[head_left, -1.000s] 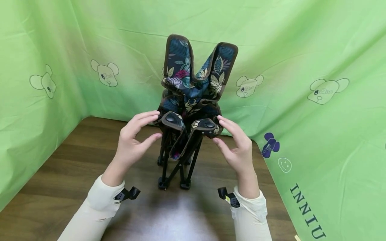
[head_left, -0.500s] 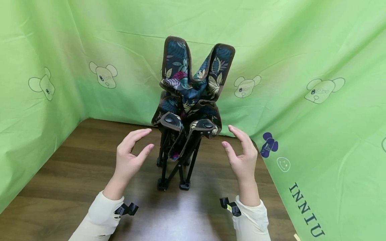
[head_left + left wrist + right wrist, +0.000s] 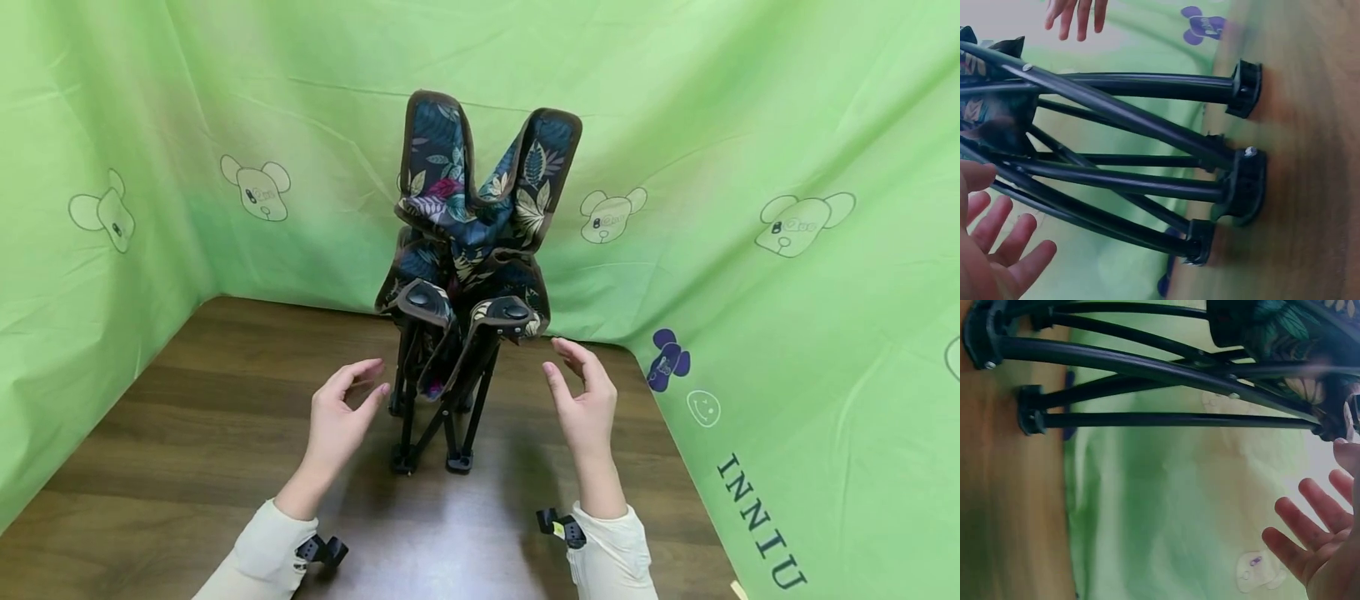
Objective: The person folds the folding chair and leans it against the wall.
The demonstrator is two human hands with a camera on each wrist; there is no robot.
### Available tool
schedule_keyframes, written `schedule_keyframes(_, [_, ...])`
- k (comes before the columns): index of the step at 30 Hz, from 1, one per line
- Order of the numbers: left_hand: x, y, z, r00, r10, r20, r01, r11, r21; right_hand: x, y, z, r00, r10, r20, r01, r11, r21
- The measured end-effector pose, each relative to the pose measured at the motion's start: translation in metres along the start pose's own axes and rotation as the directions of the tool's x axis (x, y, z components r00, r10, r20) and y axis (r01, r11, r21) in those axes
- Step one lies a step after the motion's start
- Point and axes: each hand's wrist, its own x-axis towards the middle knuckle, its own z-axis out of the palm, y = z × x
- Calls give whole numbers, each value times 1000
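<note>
A small folding chair [image 3: 480, 225] in dark floral fabric with brown edging stands upright, partly folded, at the middle of the wooden table. Its crossed black legs [image 3: 448, 408] end in plastic feet, seen sideways in both wrist views. My left hand [image 3: 341, 421] hovers left of the legs, fingers loosely bent, holding nothing. On the other side my right hand [image 3: 588, 408] hovers below the seat's right corner, thumb and fingers apart. In the left wrist view the spread fingers [image 3: 1022, 259] lie beside the black tubes [image 3: 1116, 181]. Fingers [image 3: 1297, 550] of the right hand appear relaxed, apart from the frame.
Green cloth [image 3: 315, 100] printed with mouse heads hangs behind and along both sides of the brown wooden table [image 3: 187, 467]. Black wrist cameras are strapped over both white sleeves [image 3: 258, 554]. A small pale object [image 3: 738, 590] lies at the table's right edge.
Both hands have come away from the chair's front corners and moved down toward the person. The chair keeps its place and shape.
</note>
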Motion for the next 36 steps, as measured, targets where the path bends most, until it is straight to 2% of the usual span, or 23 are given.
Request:
schedule_keyframes(5, [-9, -26, 8, 993, -121, 19, 120, 992, 34, -9, 3, 5, 990, 104, 92, -104, 995, 1])
schedule_keyframes(11, [-17, -39, 14, 981, -184, 63, 181, 982, 55, -17, 6, 12, 960, 203, 193, -216, 975, 49])
schedule_keyframes(15, [-19, -42, 17, 974, -209, 83, 207, 978, 38, -22, 10, 17, 924, 275, 266, -307, 947, 89])
schedule_keyframes(20, [-20, -42, 21, 968, -236, 86, 236, 972, 15, -28, 12, 23, 866, 366, 339, -426, 897, 120])
schedule_keyframes(23, [-21, -43, 23, 965, -247, 92, 247, 969, 14, -31, 10, 27, 848, 381, 368, -445, 889, 106])
schedule_keyframes(26, [-22, -43, 25, 962, -253, 99, 252, 967, 21, -34, 7, 32, 844, 375, 385, -434, 898, 78])
schedule_keyframes(32, [-22, -46, 27, 948, -288, 133, 291, 957, -5, -44, 3, 41, 856, 352, 379, -382, 924, 3])
schedule_keyframes(36, [-21, -48, 28, 947, -285, 145, 292, 956, -23, -48, 2, 46, 852, 371, 369, -394, 919, -15])
